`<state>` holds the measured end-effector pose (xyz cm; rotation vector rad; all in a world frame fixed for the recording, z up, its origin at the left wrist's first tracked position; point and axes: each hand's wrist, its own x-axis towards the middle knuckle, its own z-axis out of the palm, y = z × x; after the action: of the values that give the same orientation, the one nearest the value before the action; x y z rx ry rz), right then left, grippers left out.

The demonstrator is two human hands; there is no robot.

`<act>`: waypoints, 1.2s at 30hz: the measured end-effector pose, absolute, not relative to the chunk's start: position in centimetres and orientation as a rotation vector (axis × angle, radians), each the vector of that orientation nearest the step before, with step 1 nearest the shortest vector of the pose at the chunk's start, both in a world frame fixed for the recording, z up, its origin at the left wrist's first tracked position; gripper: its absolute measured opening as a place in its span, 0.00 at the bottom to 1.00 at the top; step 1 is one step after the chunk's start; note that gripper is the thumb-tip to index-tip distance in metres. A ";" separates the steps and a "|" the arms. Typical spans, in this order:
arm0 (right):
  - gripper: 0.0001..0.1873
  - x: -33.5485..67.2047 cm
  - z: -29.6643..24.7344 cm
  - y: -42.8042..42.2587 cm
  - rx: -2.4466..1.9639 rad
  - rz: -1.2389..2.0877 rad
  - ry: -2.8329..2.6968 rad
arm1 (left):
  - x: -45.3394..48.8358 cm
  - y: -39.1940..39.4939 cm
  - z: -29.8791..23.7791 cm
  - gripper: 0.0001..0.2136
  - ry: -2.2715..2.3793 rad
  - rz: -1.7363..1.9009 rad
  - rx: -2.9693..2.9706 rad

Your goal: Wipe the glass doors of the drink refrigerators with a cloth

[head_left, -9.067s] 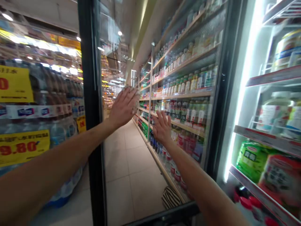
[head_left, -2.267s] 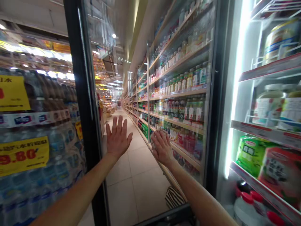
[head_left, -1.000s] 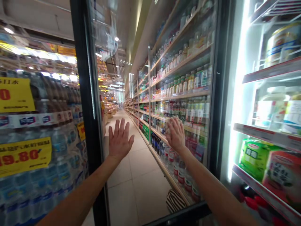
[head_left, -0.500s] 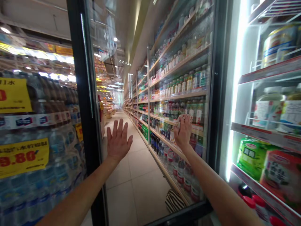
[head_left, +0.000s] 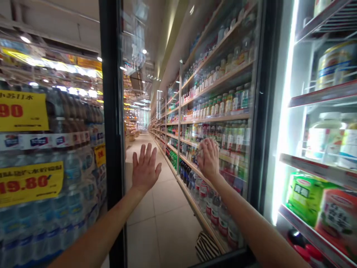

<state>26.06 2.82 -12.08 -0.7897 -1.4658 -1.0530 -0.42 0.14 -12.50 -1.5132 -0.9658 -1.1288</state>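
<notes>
An open glass fridge door (head_left: 178,56) with a black frame (head_left: 111,111) stands in front of me. My left hand (head_left: 145,169) lies flat on the glass, fingers spread and pointing up, holding nothing. To its right, my right hand (head_left: 208,159) presses a small whitish wad of cloth or paper (head_left: 203,143) against the same pane, with the fingers curved over it. Through the glass I see an aisle floor and long shelves of bottles (head_left: 220,104).
The lit fridge interior at right has shelves with a green pack (head_left: 304,193), a red pack (head_left: 337,219) and jars above. Stacked water bottles with yellow price signs (head_left: 30,182) fill the left. A striped bag (head_left: 206,247) lies on the floor behind the glass.
My right hand with the wad has slid left and slightly down across the glass from half a second ago. My left hand stays flat in about the same spot.
</notes>
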 end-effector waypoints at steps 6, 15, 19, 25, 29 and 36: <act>0.28 26.8 -10.6 3.3 -0.786 -1.037 -1.414 | -0.3 -0.1 -12.6 0.27 -0.976 -1.107 -1.491; 0.28 24.9 -10.1 2.6 -0.598 -1.179 -1.811 | -0.2 -0.2 -12.8 0.25 -0.995 -1.106 -1.476; 0.29 25.2 -8.3 3.4 -0.682 -1.104 -1.462 | -0.2 -0.1 -12.8 0.24 -0.990 -1.108 -1.477; 0.28 23.9 -6.6 3.5 -0.556 -1.155 -1.643 | -0.3 -0.1 -12.9 0.26 -0.993 -1.114 -1.492; 0.28 24.5 -6.0 3.6 -0.623 -1.110 -1.533 | -0.3 -0.1 -12.9 0.26 -1.003 -1.089 -1.476; 0.28 24.3 -5.9 3.4 -0.592 -1.139 -1.758 | -0.3 -0.1 -12.9 0.27 -1.002 -1.142 -1.528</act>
<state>24.27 3.36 -5.89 -0.5921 -1.7578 -1.1389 -0.35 -0.05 -12.89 -1.5276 -1.0017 -1.1416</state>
